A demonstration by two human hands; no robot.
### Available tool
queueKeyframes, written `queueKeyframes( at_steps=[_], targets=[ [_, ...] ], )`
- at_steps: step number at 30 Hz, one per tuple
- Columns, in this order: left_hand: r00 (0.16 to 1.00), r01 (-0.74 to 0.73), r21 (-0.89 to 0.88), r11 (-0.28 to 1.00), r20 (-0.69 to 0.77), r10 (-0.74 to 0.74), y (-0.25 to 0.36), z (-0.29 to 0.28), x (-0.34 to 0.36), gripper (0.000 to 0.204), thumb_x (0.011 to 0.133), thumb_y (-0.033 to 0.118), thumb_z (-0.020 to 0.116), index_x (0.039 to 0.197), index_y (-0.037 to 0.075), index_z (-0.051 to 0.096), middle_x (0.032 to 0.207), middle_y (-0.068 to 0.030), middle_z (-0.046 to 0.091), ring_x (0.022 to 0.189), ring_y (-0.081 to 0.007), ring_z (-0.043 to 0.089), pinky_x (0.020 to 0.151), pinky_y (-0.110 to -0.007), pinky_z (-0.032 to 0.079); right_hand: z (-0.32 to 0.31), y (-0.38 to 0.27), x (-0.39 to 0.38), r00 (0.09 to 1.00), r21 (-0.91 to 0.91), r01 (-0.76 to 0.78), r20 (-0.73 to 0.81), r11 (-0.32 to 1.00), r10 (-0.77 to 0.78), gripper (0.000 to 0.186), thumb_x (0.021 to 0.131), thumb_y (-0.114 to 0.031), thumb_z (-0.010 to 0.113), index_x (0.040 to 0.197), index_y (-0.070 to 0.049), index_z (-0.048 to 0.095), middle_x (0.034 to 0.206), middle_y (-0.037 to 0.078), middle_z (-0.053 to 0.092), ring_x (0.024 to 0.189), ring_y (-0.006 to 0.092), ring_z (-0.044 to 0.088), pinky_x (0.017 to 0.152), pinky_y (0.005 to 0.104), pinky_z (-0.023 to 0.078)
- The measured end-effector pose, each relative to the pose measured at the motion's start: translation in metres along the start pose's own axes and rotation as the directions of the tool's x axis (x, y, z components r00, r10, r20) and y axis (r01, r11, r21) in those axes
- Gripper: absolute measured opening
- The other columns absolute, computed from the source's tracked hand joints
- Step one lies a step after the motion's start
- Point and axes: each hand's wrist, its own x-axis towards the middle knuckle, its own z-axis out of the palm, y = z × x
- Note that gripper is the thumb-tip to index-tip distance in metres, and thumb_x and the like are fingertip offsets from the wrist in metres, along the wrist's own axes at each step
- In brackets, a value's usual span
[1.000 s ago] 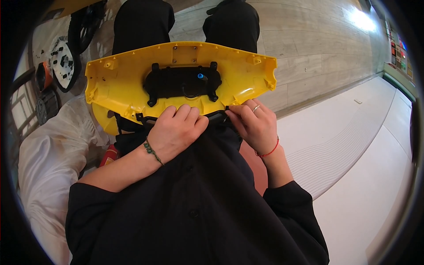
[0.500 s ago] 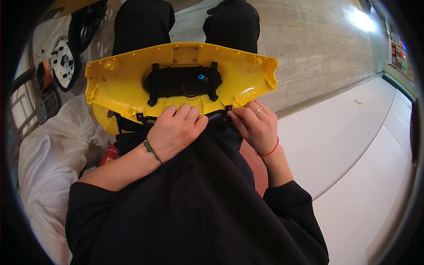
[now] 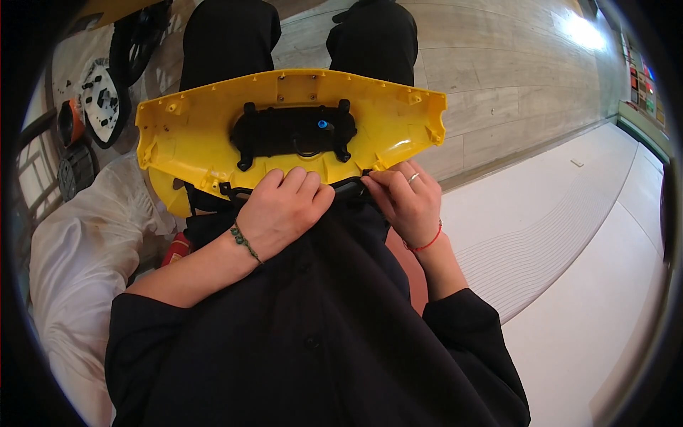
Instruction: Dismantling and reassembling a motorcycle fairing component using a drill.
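Two hands [image 3: 284, 208] [image 3: 413, 203] hold one black-edged yellow shell [image 3: 203, 128].

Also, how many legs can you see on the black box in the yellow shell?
4, one at each corner of the black box: far left leg, far right leg, near left leg, near right leg. Others may be hidden underneath.

Hands [image 3: 283, 205] on bar [image 3: 349, 188] at yellow shell [image 3: 192, 135]

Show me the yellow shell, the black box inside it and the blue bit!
Yellow shell [image 3: 206, 129], head view: bare inner wall, left side.
Black box [image 3: 270, 132], head view: upper face.
Blue bit [image 3: 322, 124], head view: middle.
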Motion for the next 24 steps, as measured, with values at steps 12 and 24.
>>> queueKeyframes(
  at_steps=[12,24],
  targets=[
    [1.000,-0.027,0.025,0.999,0.009,0.026,-0.002,0.002,0.001,0.009,0.073,0.017,0.054,0.081,0.013,0.051,0.072,0.0001,0.043,0.069,-0.0124,0.046,0.058,-0.025,0.035,-0.004,-0.002,0.003,0.998,0.012,0.000,0.058,1.000,0.000,0.014,0.070,-0.006,0.068,0.079,-0.007,0.057,0.068,0.004,0.052,0.064,0.0211,0.055,0.056,0.0311,0.045],
    [0.999,-0.022,0.024,0.999,-0.030,0.023,0.001,-0.004,0.000,0.020,0.073,0.017,0.054,0.092,0.010,0.053,0.078,-0.0009,0.046,0.071,-0.0130,0.047,0.059,-0.025,0.037,-0.017,-0.018,-0.006,0.902,0.312,-0.426,0.070,0.850,0.426,0.017,0.076,-0.002,0.064,0.090,-0.005,0.056,0.073,0.004,0.055,0.065,0.0152,0.055,0.058,0.0273,0.044]
  ],
)
